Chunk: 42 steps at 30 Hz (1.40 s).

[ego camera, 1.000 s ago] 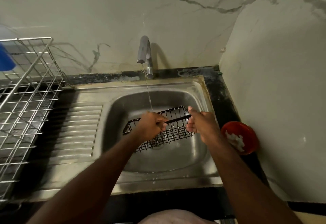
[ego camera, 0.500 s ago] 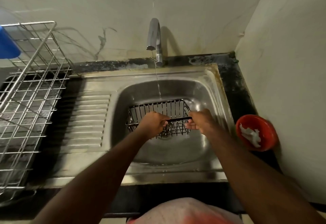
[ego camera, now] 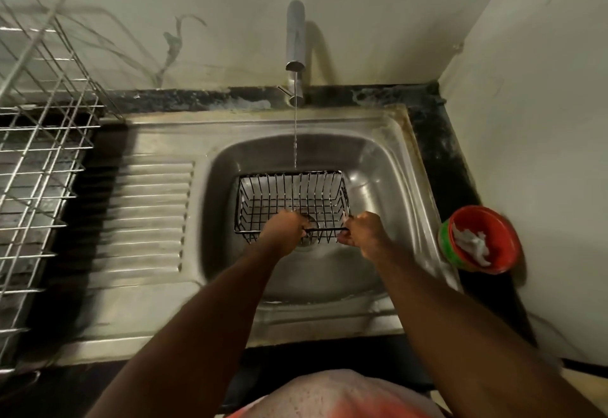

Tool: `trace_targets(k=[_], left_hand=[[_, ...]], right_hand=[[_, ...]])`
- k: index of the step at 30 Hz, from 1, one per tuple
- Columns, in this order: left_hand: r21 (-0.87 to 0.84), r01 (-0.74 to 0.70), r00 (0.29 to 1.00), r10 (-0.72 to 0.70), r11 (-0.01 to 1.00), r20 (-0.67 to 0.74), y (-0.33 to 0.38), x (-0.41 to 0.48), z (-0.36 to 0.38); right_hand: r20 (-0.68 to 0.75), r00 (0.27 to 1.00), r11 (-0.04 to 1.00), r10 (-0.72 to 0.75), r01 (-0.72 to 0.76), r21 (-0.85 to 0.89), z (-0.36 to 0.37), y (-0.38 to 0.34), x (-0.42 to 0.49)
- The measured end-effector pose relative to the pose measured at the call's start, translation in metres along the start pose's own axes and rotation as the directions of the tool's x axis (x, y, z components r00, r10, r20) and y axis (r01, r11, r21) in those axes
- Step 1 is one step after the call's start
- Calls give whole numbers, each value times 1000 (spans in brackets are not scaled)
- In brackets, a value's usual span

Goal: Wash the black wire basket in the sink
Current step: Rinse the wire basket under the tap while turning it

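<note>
1. I take the sink [ego camera: 378, 167] as my landmark. Farthest to its left I see one silver wire dish rack [ego camera: 36, 161], standing on the dark counter beside the ribbed drainboard [ego camera: 148, 217], which is part of the same steel unit.
2. Behind the sink's back edge stands one tap [ego camera: 295, 39], and a single thin stream of water [ego camera: 295, 135] falls from it into the bowl, meeting the far rim of the basket.
3. Inside the bowl, over the drain, is the one black wire basket [ego camera: 289, 194]. Its open side faces up toward me, and its long axis runs left to right, parallel with the sink's back edge. Whether it rests on the sink floor or is held just clear of it, I cannot tell.
4. My left hand [ego camera: 283, 230] is curled round the basket's near rim — fingers wrapped over the black wire at its left half.
5. My right hand [ego camera: 362, 228] grips the same near rim at the right corner, fingers closed on the wire. Two hands, one rim, with a short bare stretch of wire between them.
6. Right of the sink, on the dark counter by the side wall, sits one red bowl [ego camera: 500, 230] with a green outer band — there is something white inside, and I cannot make out what it is.
</note>
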<state>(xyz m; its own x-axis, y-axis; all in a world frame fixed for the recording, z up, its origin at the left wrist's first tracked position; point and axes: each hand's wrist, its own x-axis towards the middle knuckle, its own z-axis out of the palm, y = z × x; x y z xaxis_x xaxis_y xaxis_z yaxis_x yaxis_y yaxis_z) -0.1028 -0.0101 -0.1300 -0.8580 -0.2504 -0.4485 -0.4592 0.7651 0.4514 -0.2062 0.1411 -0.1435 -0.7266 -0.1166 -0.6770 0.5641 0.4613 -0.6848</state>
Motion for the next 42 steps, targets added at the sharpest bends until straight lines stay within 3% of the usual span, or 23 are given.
trace_targets(k=[2, 3, 5, 7, 10, 14, 16, 19, 21, 24, 29, 33, 37, 40, 42], left_hand=[[1, 19, 999, -19, 1000, 29, -4, 1, 5], [-11, 31, 999, -30, 999, 40, -7, 1, 6], [-1, 30, 998, -30, 1000, 58, -13, 1, 10], [12, 23, 997, -24, 1000, 75, -16, 0, 15], [-11, 23, 994, -21, 1000, 105, -18, 4, 14], [-258, 83, 994, -63, 963, 85, -15, 17, -18], [-490, 96, 989, -139, 867, -51, -11, 24, -50], [-892, 92, 941, -331, 443, -67, 1, 33, -100], [-963, 39, 938, -342, 268, -57, 9, 40, -124], [-994, 10, 957, -289, 109, -22, 20, 41, -145], [-994, 28, 992, -120, -102, 40, 29, 34, -151], [-964, 5, 995, -92, -264, 30, 35, 27, -151], [-943, -19, 997, -77, -333, 8, 43, 20, -152], [-933, -31, 983, -178, -357, 36, 52, 29, -147], [-912, -63, 947, -313, -405, 73, 60, 36, -148]], right_hand=[[1, 1000, 997, 6, -6, -72, 0, 1, 1], [-27, 999, 981, -30, 24, -192, 0, -1, 2], [-102, 981, 864, -164, 92, -495, -1, -14, -1], [-80, 956, 813, -282, 194, -549, 6, -35, -3], [91, 967, 948, -237, 251, -197, 32, -73, -10], [199, 946, 966, -255, 238, 104, 61, -125, -22], [214, 941, 953, -262, 217, 211, 68, -146, -25], [220, 939, 936, -264, 194, 295, 72, -164, -31], [222, 930, 931, -293, 224, 289, 71, -172, -32], [240, 914, 929, -327, 263, 261, 67, -184, -35], [264, 914, 944, -309, 262, 200, 65, -194, -41], [326, 899, 942, -291, 210, 263, 65, -201, -49], [266, 914, 929, -305, 225, 294, 63, -201, -52], [191, 927, 925, -322, 265, 274, 62, -200, -54], [228, 919, 925, -321, 252, 285, 67, -198, -61]])
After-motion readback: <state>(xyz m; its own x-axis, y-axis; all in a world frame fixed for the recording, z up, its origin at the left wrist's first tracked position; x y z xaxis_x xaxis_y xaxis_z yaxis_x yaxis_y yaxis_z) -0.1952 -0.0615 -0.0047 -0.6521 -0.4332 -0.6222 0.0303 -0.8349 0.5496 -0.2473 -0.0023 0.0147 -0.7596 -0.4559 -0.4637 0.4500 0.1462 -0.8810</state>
